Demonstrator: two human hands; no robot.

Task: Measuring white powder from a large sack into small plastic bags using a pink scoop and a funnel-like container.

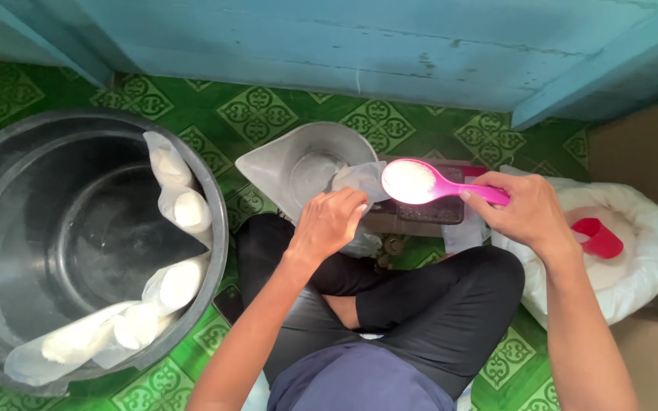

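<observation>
My right hand (528,211) grips the handle of a pink spoon (420,183) heaped with white powder. The spoon's bowl hovers just right of a clear plastic bag (361,181), which my left hand (330,222) holds open by its edge. The bag rests in a metal scale pan (298,164) on a small weighing scale (428,213) in front of my crossed legs.
A large black tub (78,228) at the left has several filled, tied plastic bags (177,198) draped over its rim. At the right stands an open white sack of powder (634,243) with a red scoop (599,236) in it. A blue wooden wall (359,46) lies beyond the green patterned floor (260,110).
</observation>
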